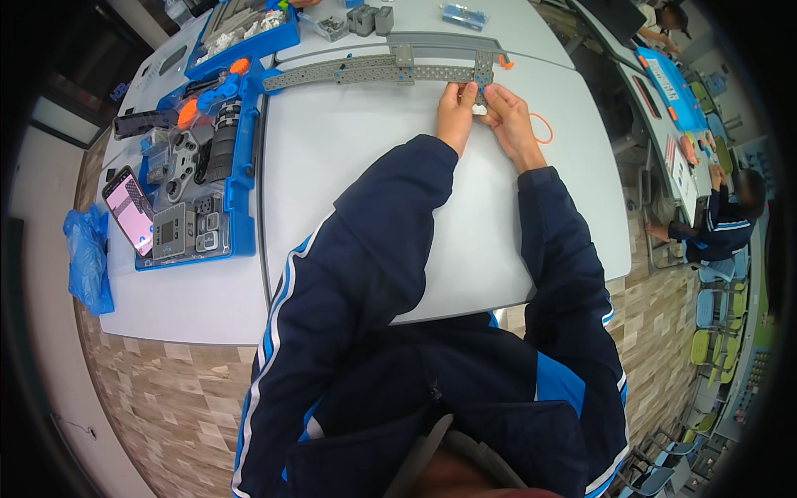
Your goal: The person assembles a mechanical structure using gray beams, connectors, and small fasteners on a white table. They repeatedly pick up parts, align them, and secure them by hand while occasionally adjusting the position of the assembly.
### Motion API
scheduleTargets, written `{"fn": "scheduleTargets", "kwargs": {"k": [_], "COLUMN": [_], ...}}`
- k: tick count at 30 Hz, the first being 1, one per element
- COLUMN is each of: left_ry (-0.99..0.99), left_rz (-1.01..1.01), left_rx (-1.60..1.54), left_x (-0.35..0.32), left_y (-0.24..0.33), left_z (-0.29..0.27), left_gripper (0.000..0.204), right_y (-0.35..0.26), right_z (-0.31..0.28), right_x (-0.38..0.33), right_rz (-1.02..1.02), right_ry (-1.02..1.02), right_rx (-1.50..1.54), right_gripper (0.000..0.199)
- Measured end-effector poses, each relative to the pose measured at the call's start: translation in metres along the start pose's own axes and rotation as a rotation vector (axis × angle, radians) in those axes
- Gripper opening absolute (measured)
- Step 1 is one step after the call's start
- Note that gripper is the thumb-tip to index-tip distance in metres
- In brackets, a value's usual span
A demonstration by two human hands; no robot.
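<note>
A long assembly of grey perforated plastic building beams (374,73) with blue pins lies across the far part of the white table. At its right end a crosswise grey plate (483,68) points toward me. My left hand (456,116) grips the near end of this plate from the left, thumb on top. From the right, my right hand (508,120) closes its fingers on the same end. A small white piece (480,109) shows between the hands; its exact kind is hard to make out. Beside my right hand lies an orange rubber band (542,129).
A blue parts tray (242,212) on the left holds a grey controller (182,166), wheels and a grey brick unit (173,232). A phone (131,207) leans on it. Grey blocks (369,20) and a small clear box (464,16) stand far back. Other people sit at the right.
</note>
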State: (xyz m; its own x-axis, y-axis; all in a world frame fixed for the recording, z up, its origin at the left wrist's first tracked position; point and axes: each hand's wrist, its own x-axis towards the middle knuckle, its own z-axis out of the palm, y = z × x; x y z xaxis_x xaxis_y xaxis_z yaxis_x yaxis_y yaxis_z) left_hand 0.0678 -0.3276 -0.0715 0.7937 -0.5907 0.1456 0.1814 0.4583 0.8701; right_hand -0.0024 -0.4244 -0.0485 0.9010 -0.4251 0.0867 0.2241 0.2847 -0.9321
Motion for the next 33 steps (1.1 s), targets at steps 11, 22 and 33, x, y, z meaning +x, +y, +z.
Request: {"fn": "scheduleTargets", "kwargs": {"k": [11, 22, 33], "left_ry": [0.049, -0.004, -0.129], "left_rz": [0.029, 0.032, -0.1], "left_rx": [-0.03, -0.118, -0.14], "left_x": [-0.004, 0.005, 0.017], "left_y": [-0.006, -0.017, -0.023], "left_z": [0.007, -0.002, -0.006], "left_gripper": [0.02, 0.023, 0.024], "right_y": [-0.006, -0.008, -0.011], "right_z": [-0.008, 0.001, 0.022], "right_x": [0.001, -0.012, -0.018], "right_rz": [0.094, -0.093, -0.592], "right_ry": [-0.117, 0.154, 0.17], "right_rx": [-0.022, -0.303, -1.545], "right_gripper": [0.018, 0.023, 0.017]}}
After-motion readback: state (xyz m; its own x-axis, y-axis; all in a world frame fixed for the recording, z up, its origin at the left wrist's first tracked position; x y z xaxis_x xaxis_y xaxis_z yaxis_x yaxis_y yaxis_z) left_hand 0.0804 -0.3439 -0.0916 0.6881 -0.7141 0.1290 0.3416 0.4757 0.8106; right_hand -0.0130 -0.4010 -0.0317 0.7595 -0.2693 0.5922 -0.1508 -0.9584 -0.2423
